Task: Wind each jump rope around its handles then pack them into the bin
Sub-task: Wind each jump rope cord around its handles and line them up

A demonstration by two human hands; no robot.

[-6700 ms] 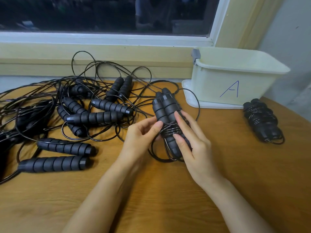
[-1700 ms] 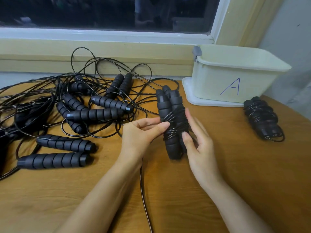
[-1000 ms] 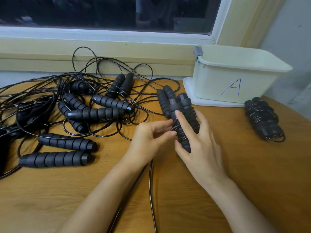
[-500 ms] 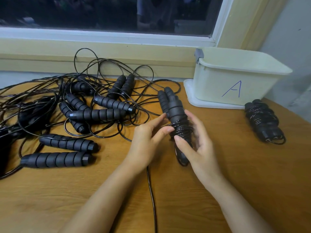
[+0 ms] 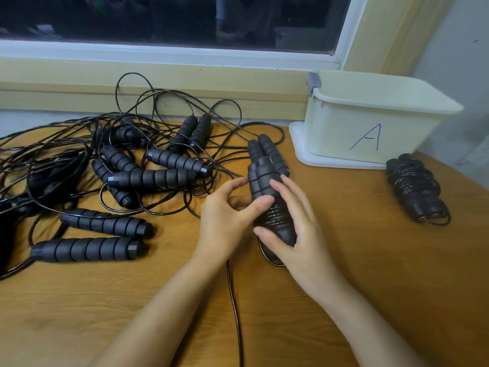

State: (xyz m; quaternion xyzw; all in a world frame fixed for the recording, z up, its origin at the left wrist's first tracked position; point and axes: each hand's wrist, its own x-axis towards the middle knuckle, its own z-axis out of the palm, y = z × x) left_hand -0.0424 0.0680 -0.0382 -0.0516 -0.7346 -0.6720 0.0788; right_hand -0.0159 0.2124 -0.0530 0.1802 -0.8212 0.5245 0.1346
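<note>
Two grips on one handle pair (image 5: 264, 181), mid-tabletop (image 5: 383, 274): right grip (image 5: 299, 234) wraps its near end, left grip (image 5: 227, 215) pinches it at the coil. Long axis points away, toward the window. Loose cord (image 5: 234, 300) trails toward the person. Bin (image 5: 338, 133) lies far-right, nearer the right grip.

Wood-grain bench (image 5: 370, 274). Left half: tangle of black jump ropes (image 5: 148, 178), cords and loose handles heaped together; two handles (image 5: 84, 249) lie side by side nearest the front. Back right: cream bin (image 5: 344, 133) marked A, standing on a white tray (image 5: 299, 152). Just right of it, one wound rope bundle (image 5: 415, 189). A loose cord (image 5: 234, 300) runs to the near edge
</note>
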